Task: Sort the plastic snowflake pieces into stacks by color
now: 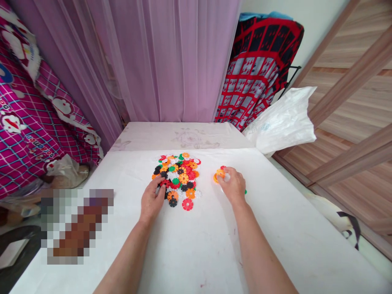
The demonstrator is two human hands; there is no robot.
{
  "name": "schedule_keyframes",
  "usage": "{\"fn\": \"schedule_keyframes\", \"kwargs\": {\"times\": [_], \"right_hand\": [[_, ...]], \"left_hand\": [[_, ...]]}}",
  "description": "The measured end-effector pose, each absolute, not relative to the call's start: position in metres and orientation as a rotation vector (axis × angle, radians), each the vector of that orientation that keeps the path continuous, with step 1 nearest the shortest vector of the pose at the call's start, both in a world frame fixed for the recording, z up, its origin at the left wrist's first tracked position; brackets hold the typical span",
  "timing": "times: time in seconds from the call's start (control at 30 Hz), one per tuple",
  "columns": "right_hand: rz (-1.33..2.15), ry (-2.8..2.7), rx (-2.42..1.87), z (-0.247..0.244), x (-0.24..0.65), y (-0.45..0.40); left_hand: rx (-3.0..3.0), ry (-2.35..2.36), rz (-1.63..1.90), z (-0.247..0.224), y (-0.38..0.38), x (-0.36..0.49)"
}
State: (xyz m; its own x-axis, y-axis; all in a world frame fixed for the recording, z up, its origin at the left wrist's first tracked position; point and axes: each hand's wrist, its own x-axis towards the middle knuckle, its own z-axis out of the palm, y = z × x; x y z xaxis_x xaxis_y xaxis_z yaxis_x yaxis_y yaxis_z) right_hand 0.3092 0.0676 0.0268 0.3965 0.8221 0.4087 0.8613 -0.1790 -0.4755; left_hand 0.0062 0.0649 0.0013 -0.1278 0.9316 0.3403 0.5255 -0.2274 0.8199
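A pile of snowflake discs (183,178), notched plastic building pieces in red, orange, black, green and white, lies on the white-covered table (190,253). At the pile's left edge rests my left hand (152,198), its thumb and fingers apart over black and red discs. To the right of the pile, my right hand (233,185) has its thumb and fingertips closed at an orange snowflake disc (220,173). A bit of red shows just behind those fingertips. Part of a green disc (245,191) peeks out beside the right hand; the hand hides what lies under it.
One red disc (188,204) lies at the pile's near edge. A white plastic bag (284,122) stands at the table's far right corner. Behind the table hangs a purple curtain (177,61). A blurred-out patch (81,224) covers something at the left edge.
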Motion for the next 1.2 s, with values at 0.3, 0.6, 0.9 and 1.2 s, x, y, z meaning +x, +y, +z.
{"fn": "schedule_keyframes", "kwargs": {"times": [0.3, 0.6, 0.9, 1.2], "right_hand": [[-0.052, -1.488, -2.099, 0.024, 0.313, 0.066], [-0.082, -1.51, -2.078, 0.023, 0.312, 0.065], [-0.091, -1.78, -1.695, 0.029, 0.258, 0.053], [0.125, -2.048, -1.844, 0.037, 0.221, 0.035]], "left_hand": [[1.728, 1.627, 1.303, 0.001, 0.065, 0.006], [1.746, 1.61, 1.315, 0.002, 0.065, 0.006], [1.74, 1.627, 1.305, 0.0, 0.066, 0.006], [1.752, 1.61, 1.313, 0.002, 0.065, 0.008]]}}
